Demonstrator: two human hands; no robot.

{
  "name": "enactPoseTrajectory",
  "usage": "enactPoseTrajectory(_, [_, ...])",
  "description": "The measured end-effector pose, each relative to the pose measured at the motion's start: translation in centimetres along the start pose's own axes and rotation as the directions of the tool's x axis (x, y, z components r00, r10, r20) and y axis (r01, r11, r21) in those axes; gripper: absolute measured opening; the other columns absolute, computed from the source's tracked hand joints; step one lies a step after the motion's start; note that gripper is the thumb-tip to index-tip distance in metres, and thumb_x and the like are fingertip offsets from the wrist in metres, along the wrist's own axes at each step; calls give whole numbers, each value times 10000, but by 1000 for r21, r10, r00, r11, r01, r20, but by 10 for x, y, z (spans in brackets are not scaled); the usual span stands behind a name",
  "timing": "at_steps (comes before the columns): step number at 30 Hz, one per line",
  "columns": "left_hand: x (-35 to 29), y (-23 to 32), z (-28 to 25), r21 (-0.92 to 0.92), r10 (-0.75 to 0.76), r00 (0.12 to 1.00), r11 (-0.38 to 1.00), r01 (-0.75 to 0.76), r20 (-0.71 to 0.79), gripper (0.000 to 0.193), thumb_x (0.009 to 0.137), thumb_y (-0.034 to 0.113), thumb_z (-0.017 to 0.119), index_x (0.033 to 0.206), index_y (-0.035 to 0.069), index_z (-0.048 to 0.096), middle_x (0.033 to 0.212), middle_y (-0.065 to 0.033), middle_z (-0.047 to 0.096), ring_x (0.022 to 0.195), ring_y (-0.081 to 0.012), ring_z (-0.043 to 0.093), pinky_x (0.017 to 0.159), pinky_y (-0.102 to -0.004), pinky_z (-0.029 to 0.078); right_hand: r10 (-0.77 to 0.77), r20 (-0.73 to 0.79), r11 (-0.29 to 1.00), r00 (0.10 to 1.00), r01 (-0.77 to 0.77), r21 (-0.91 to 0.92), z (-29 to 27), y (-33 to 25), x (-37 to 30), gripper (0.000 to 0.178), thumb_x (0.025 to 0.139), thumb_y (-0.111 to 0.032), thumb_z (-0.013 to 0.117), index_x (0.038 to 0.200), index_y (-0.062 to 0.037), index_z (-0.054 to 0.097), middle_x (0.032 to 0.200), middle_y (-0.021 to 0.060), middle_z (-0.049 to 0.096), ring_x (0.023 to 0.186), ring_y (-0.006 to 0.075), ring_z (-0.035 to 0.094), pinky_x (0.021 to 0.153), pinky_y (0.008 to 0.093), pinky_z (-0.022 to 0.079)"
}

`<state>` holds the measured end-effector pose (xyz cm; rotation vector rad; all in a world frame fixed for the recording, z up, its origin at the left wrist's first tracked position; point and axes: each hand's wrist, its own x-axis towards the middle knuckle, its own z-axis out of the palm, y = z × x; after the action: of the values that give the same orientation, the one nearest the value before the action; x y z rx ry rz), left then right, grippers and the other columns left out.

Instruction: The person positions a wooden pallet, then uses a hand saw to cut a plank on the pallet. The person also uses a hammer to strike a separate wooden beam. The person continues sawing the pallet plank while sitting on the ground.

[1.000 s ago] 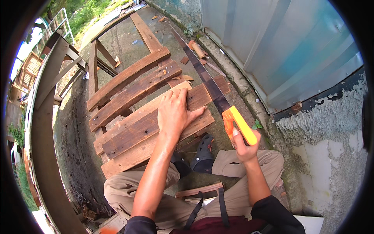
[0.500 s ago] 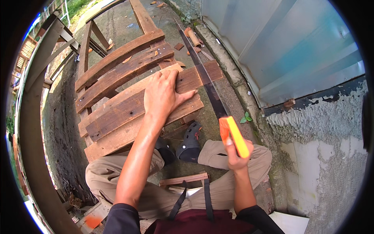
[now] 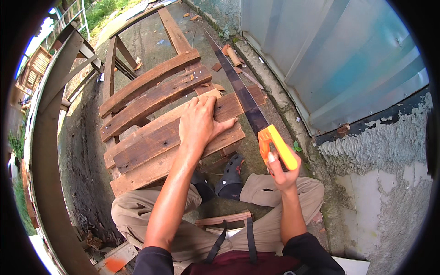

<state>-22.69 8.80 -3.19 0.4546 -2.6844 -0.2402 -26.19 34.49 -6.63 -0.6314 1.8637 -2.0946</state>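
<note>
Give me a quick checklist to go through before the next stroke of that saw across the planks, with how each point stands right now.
1. Saw grip: right hand closed round the orange handle of the hand saw: ok.
2. Wood held down: left hand pressed flat on the wooden pallet: ok.
3. Left fingers apart from the blade: thumb points toward it with a small gap; ok, but close.
4. Blade lies on the plank end: ok.
5. Depth of the cut: cannot tell.
6. Black clog sits below the pallet edge, apart from the blade: ok.
</note>
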Motion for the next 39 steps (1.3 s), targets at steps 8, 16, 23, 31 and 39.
enactPoseTrajectory(8, [4,2,1,28,12,1000,1000,-11,-6,678,695,519,852,1127,17,704,1033,-114,696,1024,-320,631,929,-436,520,-288,105,929,952,304,-209,11,39,-28,308,949,-257,793,1034,6,656,779,54,639,659,135,621,613,273,482])
enactPoseTrajectory(16, [-1,0,0,45,-6,1000,999,6,10,682,688,505,866,1137,14,711,1043,-121,700,1016,-314,630,942,-434,510,-186,53,867,981,190,-460,-57,30,-132,222,918,-41,691,1094,91,718,720,88,660,552,198,636,524,315,467])
enactPoseTrajectory(23, [3,1,2,10,21,999,1000,-21,-41,686,682,527,865,1115,17,709,1021,-118,694,986,-309,628,909,-420,515,-55,-104,997,993,50,-51,18,28,11,114,938,-59,701,855,6,658,615,52,565,501,131,535,490,313,391])
enactPoseTrajectory(31, [-2,-3,3,55,17,1000,998,-16,-12,679,692,525,865,1128,30,704,1036,-116,690,1018,-307,623,944,-419,508,-114,2,932,993,108,-347,-53,31,-113,250,946,-51,657,1131,105,720,684,71,645,556,145,611,525,297,451])
enactPoseTrajectory(39, [5,-2,1,32,51,999,998,-50,-9,708,741,576,827,1144,10,687,1049,-122,673,1014,-312,620,935,-428,518,-193,-95,963,977,170,-211,-2,46,-21,176,943,-82,699,798,1,645,582,43,521,466,146,496,474,325,377])
